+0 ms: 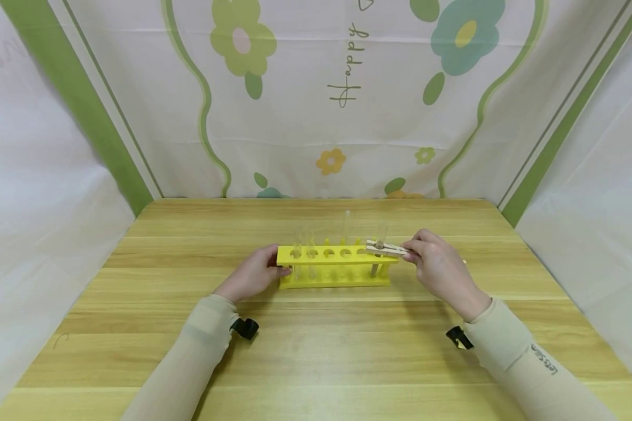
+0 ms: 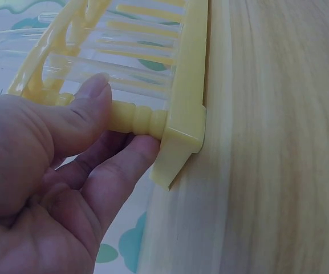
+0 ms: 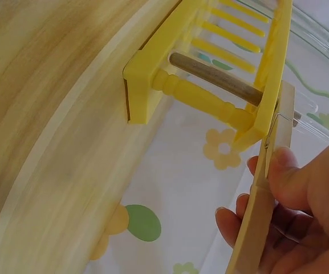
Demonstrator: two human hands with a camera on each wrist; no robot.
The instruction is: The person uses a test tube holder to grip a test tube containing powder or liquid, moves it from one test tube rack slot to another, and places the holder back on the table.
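Note:
A yellow test tube rack [image 1: 337, 283] stands upright on the table. My left hand [image 1: 253, 273] holds its left end; in the left wrist view, thumb and fingers pinch the turned end post [image 2: 123, 117]. My right hand [image 1: 442, 270] pinches a wooden test tube clamp [image 1: 391, 250] between thumb and fingers. The clamp's jaws sit around a glass test tube [image 3: 215, 78] just above the rack's top plate. That tube stands in the rack's right end hole, with brown contents in its lower part.
Two clear test tubes, one [image 1: 311, 235] beside the other, stand in the rack's left holes. Another clear tube [image 1: 346, 224] rises at the rack's back row. The wooden table [image 1: 316, 351] meets a flower-printed cloth [image 1: 295, 117] behind. Black straps [image 1: 245, 328] hang at both wrists.

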